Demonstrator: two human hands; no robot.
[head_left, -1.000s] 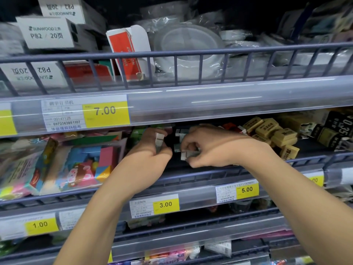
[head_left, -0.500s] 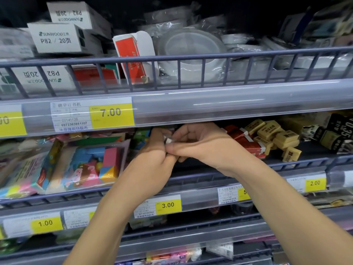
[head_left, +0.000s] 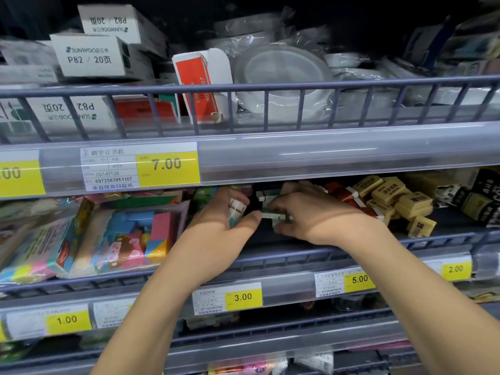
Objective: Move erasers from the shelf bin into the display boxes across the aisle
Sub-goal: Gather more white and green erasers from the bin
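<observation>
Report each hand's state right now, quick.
Left hand: grip closed around a small stack of wrapped erasers.
Right hand: fingers pinching white-wrapped erasers in the shelf bin.

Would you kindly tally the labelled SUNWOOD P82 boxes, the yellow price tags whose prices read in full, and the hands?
SUNWOOD P82 boxes: 3
Yellow price tags, fully readable: 5
Hands, both holding erasers: 2
Total: 10
</observation>
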